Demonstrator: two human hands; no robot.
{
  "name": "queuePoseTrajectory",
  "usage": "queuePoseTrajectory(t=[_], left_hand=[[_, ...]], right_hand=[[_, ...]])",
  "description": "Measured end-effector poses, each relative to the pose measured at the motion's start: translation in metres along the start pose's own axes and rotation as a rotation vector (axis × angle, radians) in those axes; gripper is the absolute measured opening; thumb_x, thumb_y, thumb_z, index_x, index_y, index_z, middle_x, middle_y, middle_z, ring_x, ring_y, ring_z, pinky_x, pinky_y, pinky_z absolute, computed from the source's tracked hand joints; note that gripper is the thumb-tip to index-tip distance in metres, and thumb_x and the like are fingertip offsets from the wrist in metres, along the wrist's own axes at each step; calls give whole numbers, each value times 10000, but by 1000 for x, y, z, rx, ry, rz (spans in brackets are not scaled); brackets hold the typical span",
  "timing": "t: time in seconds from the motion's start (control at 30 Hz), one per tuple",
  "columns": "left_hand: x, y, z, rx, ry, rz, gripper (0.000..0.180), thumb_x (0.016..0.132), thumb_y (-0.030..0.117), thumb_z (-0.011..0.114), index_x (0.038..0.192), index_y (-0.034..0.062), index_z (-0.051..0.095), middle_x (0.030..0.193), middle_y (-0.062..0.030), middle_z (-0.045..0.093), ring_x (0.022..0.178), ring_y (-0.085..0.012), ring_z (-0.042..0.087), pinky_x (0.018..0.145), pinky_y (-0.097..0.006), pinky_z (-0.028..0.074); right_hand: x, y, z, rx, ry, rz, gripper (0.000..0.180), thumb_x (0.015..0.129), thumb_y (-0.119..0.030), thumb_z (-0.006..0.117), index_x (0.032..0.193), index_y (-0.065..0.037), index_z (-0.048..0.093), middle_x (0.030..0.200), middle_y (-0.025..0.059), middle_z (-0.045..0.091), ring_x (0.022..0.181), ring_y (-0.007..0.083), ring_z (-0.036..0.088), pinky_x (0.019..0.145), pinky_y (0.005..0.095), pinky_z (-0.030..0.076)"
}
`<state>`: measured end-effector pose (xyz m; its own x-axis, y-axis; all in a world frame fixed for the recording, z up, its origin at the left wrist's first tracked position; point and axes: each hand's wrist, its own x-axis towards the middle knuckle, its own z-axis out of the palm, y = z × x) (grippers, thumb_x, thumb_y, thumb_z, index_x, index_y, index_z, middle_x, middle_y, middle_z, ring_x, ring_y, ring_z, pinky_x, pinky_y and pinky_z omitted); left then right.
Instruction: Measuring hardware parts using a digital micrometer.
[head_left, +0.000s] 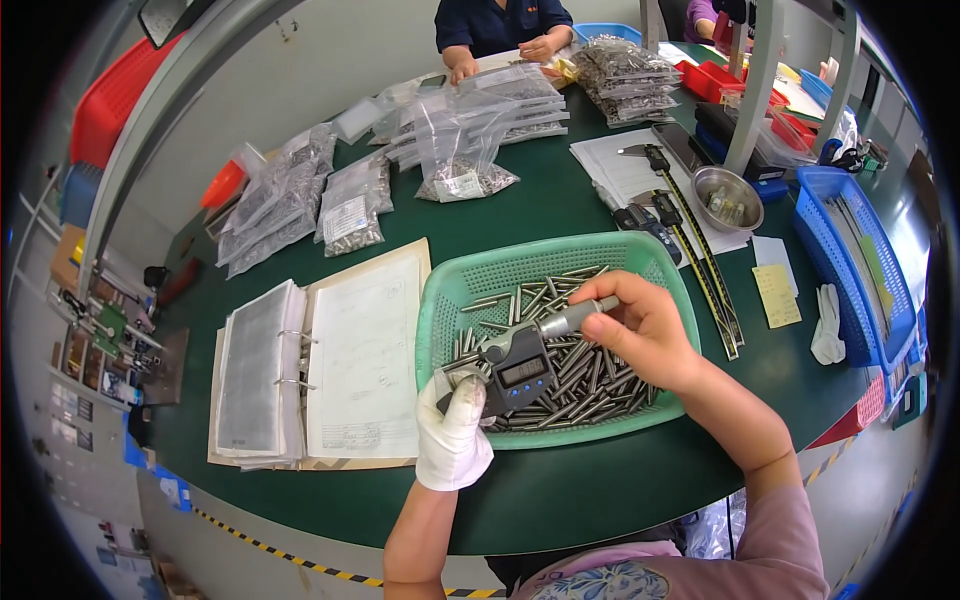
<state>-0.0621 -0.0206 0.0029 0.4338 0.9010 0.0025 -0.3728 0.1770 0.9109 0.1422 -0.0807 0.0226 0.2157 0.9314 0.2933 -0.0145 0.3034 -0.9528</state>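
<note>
A digital micrometer (pixel 520 368) with a dark body, a small screen and blue buttons is held over a green plastic basket (pixel 556 437). My left hand (pixel 452 440), in a white glove, is closed around its frame at the left. My right hand (pixel 648 328), bare, pinches the silver thimble at the other end between thumb and fingers. Short steel pins (pixel 585 392) fill the basket beneath, lying loose in many directions. Near the gloved fingertips there is a bit of metal, but I cannot tell whether a pin sits between the measuring faces.
An open ring binder (pixel 365 360) lies left of the basket. Bags of metal parts (pixel 462 165) stand behind. Two calipers (pixel 690 235), a steel bowl (pixel 728 198) and a blue basket (pixel 858 270) are at right. Across the table sits another person (pixel 500 30).
</note>
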Motion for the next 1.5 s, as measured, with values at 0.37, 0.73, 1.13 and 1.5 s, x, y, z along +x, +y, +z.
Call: queuePoseTrajectory(t=[0.37,0.73,1.13,1.5], left_hand=[[-2,-1,1,62,-29,34,132,812,142,576,838,15,555,730,34,508,647,-32,422,597,-177,342],[-3,2,12,101,-42,107,122,806,142,568,834,25,549,734,40,505,649,-34,421,590,-185,344],[-2,-1,5,39,-1,81,138,800,144,576,856,19,558,743,43,509,649,-30,417,599,-174,335],[-3,3,3,24,-16,2,134,806,134,578,863,14,557,741,42,507,657,-28,415,611,-175,332]], right_hand=[[3,1,-3,34,12,188,263,859,-254,546,829,8,552,659,15,527,565,50,484,508,187,408],[-16,1,36,215,-296,396,237,795,-121,593,981,15,539,736,31,554,608,63,489,552,205,414],[-13,-7,25,265,-156,403,301,811,-218,598,983,12,510,700,23,536,566,66,495,488,198,401],[3,-12,-9,-244,-114,-65,241,704,30,640,929,-5,559,886,41,571,781,106,554,682,235,460]])
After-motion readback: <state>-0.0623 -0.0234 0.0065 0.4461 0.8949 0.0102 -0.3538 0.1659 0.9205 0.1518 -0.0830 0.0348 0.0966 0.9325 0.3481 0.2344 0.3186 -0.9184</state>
